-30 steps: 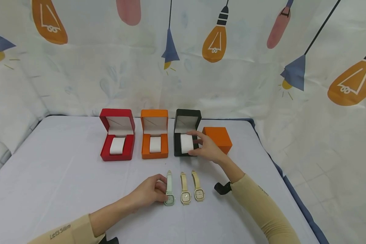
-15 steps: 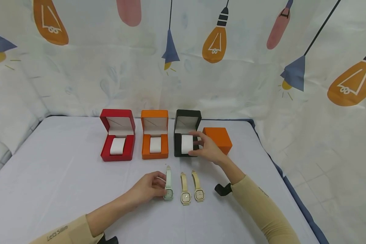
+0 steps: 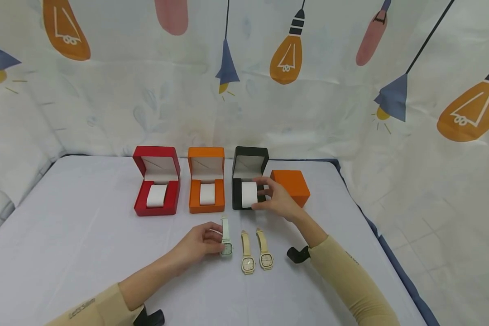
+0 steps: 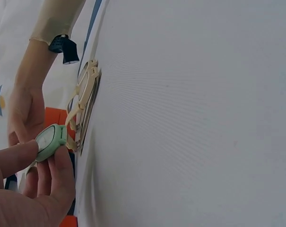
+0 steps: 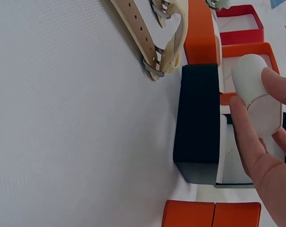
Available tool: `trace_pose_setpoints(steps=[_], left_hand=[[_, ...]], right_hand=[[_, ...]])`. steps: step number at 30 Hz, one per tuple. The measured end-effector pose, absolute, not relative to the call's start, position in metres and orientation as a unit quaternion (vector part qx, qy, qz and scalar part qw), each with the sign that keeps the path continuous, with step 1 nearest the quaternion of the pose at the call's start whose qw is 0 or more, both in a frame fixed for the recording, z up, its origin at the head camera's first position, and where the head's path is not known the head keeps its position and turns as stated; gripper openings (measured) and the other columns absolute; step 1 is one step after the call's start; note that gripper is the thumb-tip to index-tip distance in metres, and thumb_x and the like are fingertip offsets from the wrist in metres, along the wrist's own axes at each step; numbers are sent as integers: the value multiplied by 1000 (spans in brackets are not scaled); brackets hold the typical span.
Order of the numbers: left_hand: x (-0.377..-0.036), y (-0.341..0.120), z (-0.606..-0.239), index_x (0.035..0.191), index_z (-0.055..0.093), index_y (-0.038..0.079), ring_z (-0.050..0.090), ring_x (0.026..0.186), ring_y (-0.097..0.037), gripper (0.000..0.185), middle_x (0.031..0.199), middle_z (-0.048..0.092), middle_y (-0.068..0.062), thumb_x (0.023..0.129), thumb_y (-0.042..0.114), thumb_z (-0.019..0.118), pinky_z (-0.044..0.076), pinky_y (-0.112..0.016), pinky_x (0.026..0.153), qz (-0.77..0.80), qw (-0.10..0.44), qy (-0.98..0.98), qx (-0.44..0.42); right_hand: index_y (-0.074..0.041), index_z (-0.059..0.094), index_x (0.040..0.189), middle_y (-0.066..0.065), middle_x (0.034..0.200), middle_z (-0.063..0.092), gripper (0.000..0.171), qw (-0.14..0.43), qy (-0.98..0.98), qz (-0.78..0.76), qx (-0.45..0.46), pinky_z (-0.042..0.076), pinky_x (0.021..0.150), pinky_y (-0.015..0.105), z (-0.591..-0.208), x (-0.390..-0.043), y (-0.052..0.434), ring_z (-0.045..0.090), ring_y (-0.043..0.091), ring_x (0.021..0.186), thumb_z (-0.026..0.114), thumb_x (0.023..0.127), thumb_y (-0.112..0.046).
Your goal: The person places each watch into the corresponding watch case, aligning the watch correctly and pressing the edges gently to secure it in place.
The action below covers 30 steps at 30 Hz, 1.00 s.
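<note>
My left hand (image 3: pixel 217 242) pinches the case of a mint-green watch (image 3: pixel 226 244), raised a little off the table; the left wrist view shows the mint-green watch (image 4: pixel 50 141) between thumb and fingers. Two beige watches (image 3: pixel 256 253) lie flat just to its right, and the beige watches (image 4: pixel 86 90) also appear in the left wrist view. My right hand (image 3: pixel 269 197) grips the white pillow (image 3: pixel 249 194) of the open black box (image 3: pixel 248 165). In the right wrist view the fingers (image 5: pixel 249 137) curl round the white pillow (image 5: pixel 256 90), over the black box (image 5: pixel 197 123).
An open red box (image 3: pixel 156 181) and an open orange box (image 3: pixel 206 181), each with a white pillow, stand left of the black one. A closed orange box (image 3: pixel 291 185) sits behind my right hand. A printed curtain hangs behind the table (image 3: pixel 65 235).
My left hand has lifted the green watch off the table and drawn it a little toward the boxes. The right hand stays on the black box's pillow.
</note>
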<state>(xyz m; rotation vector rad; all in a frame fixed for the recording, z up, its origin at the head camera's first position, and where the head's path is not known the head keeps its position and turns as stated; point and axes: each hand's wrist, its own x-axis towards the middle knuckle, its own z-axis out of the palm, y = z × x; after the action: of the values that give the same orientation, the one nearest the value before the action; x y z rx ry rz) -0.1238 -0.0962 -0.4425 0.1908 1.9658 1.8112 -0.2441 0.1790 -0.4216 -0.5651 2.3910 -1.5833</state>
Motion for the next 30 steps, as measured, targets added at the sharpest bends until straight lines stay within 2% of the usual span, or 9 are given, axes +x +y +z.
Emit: trace_pose_setpoints(steps=[10,25,30], left_hand=[[-138,-96,-442,134,51,-8,67,101,-25,46,115,65,-17,94,3,72,59,-39,88,682,200,702,46],[-145,-99,-439,138,50,-9,67,102,-25,48,121,64,-20,96,4,71,58,-41,91,690,185,698,39],[-150,-99,-439,136,53,-6,67,100,-23,46,118,66,-19,96,5,72,58,-39,90,695,178,696,26]], right_hand=[[-6,50,148,7,146,51,79,119,813,-537,-192,56,94,41,-424,-243,179,59,30,122,88,79,-1],[-20,57,143,3,140,55,74,126,817,-524,-203,55,95,44,-431,-240,178,60,28,119,91,78,-9],[-15,54,146,4,143,54,76,132,818,-516,-217,55,96,44,-431,-237,177,60,29,121,90,80,-10]])
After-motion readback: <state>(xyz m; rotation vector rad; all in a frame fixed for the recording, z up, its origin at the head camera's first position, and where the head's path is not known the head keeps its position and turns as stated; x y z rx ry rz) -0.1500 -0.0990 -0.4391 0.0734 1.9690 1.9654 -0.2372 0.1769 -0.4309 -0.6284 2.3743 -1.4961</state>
